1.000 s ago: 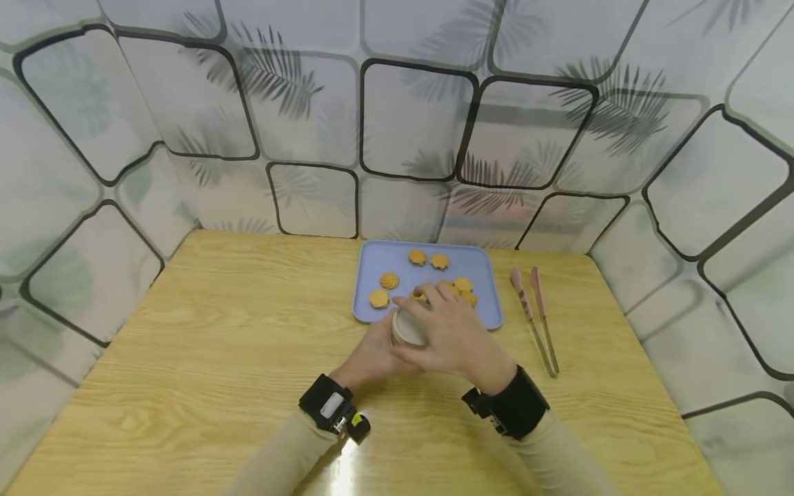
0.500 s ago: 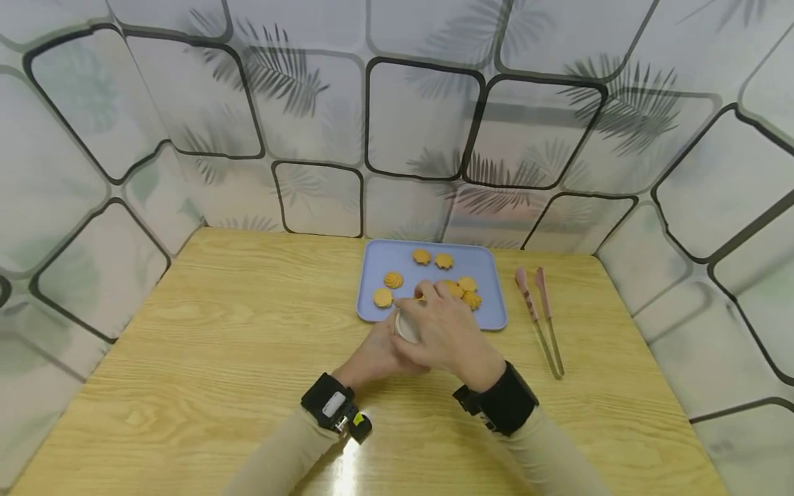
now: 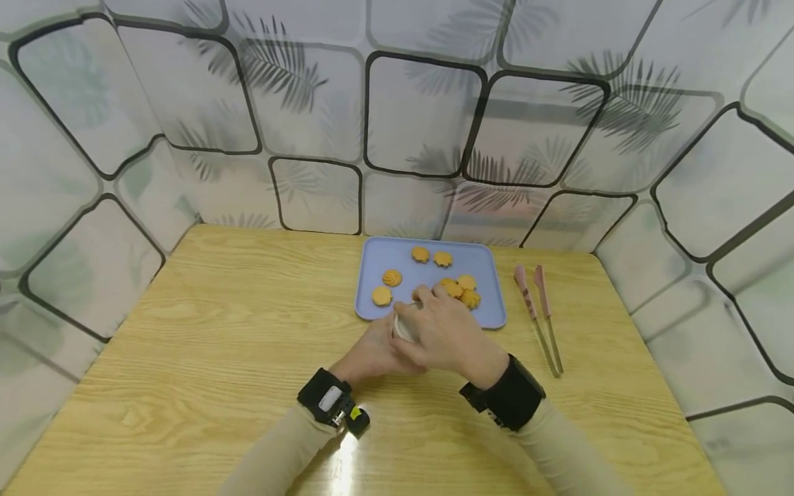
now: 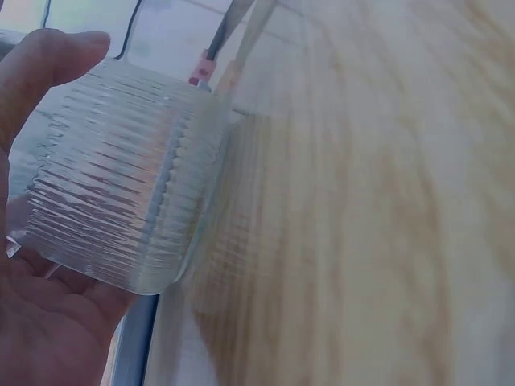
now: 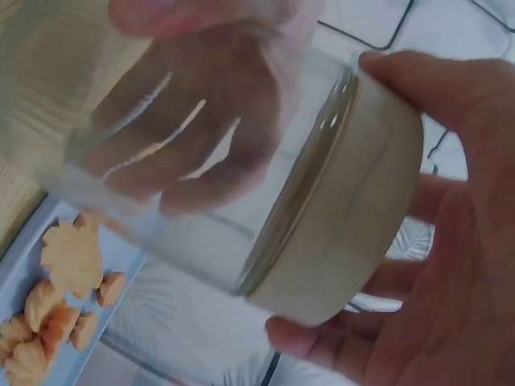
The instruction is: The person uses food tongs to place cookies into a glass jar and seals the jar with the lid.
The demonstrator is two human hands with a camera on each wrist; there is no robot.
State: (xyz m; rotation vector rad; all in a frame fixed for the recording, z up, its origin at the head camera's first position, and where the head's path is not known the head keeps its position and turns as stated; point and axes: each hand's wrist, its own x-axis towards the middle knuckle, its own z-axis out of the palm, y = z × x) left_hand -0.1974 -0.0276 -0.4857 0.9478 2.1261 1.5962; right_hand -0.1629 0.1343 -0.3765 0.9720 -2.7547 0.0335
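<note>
A clear ribbed glass jar [image 4: 121, 177] is held tilted above the table's near middle, at the front edge of the tray in the head view. My left hand [image 3: 375, 351] grips its body, with the fingers showing through the glass in the right wrist view. A pale beige lid [image 5: 346, 209] sits at the jar's mouth. My right hand [image 3: 455, 337] curls its fingers and thumb around the lid's rim. In the head view both hands hide most of the jar, and only part of the lid shows between them.
Just beyond the hands lies a blue tray [image 3: 367, 258] bearing several cookies [image 3: 391, 277], some bunched at its right side. Tongs [image 3: 538, 320] with pink tips rest on the wooden table [image 3: 236, 331] to the right. Patterned curtains [image 3: 415, 110] stand behind and at both sides.
My right hand has turned slightly on the lid and covers more of it than a second ago. My left hand stays in place around the jar. The tray and tongs have not moved.
</note>
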